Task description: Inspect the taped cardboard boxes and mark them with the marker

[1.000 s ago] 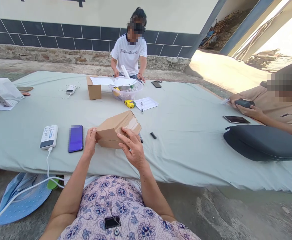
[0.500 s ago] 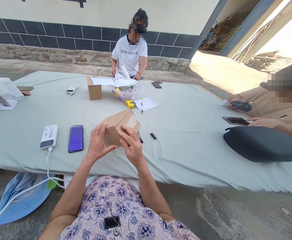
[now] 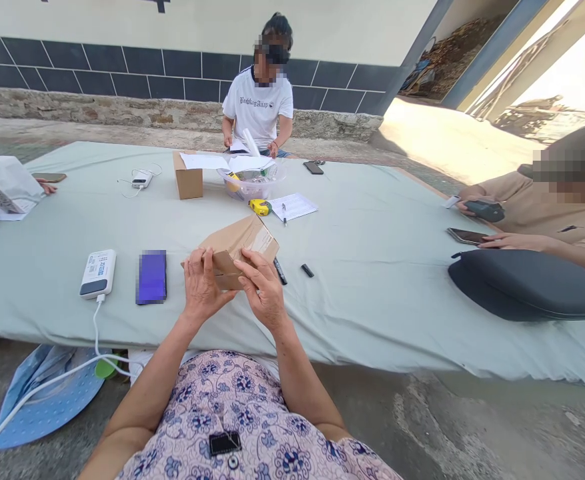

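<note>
Between my hands, near the front of the table, is a brown cardboard box (image 3: 237,241) with a printed white patch on its far right side. My left hand (image 3: 205,283) grips its left side, thumb along the near edge and fingers over the top. On the near right, my right hand (image 3: 262,283) holds the box, its fingers bent over the upper flap. Just right of the box lies a black marker (image 3: 280,272), partly hidden. Its loose black cap (image 3: 307,270) rests a little farther right.
A white power bank (image 3: 98,270) with a cable and a purple-screened phone (image 3: 151,277) lie left. Ahead are a tape measure (image 3: 259,207), a paper sheet (image 3: 296,207), a plastic basin (image 3: 252,183) and another box (image 3: 188,180). A black case (image 3: 529,285) is right. Other people sit around.
My left hand has shifted slightly right along the box, and a flap corner now shows at its left. The box has tilted a little. More of the marker is visible.
</note>
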Motion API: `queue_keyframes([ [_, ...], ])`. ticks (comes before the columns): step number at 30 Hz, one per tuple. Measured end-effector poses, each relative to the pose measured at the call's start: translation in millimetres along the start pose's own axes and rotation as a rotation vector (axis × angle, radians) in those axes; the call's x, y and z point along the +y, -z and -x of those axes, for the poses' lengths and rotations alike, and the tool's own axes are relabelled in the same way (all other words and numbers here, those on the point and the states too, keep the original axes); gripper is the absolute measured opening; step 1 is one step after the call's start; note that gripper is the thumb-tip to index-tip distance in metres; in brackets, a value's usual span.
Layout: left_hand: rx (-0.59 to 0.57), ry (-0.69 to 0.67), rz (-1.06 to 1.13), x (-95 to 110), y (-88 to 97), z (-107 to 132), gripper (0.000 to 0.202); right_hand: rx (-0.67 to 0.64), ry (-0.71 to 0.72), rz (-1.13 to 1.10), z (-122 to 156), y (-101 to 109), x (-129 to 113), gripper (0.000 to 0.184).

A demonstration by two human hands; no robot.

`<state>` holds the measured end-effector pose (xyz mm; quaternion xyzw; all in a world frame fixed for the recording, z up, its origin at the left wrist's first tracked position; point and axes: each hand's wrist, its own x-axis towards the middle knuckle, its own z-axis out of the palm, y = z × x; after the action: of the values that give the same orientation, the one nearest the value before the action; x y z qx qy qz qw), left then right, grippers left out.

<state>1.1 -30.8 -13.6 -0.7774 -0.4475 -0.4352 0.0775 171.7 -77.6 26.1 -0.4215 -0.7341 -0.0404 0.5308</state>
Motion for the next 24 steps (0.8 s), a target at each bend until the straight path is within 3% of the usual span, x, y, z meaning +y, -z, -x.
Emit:
queue_keyframes([
  [7, 0.008, 0.062, 0.136, -3.5, 4.8, -2.0, 0.125, 0.03, -0.006, 0.092, 4.5, 11.3, 10.2, 0.039],
  [14, -0.115, 0.138, 0.393, -1.2, 14.0, -3.6, 0.134, 0.07, -0.025, 0.091, 3.8, 21.0, 12.1, 0.05],
  [19, -0.232, 0.134, 0.587, -9.6, 21.7, -5.3, 0.136, 0.188, -0.061, 0.122, 2.9, 31.0, 17.7, 0.047],
  [24, -0.324, 0.109, 0.682, -16.4, 31.4, -8.0, 0.137, 0.231, -0.166, -0.081, 5.2, 42.1, 24.9, 0.04],
])
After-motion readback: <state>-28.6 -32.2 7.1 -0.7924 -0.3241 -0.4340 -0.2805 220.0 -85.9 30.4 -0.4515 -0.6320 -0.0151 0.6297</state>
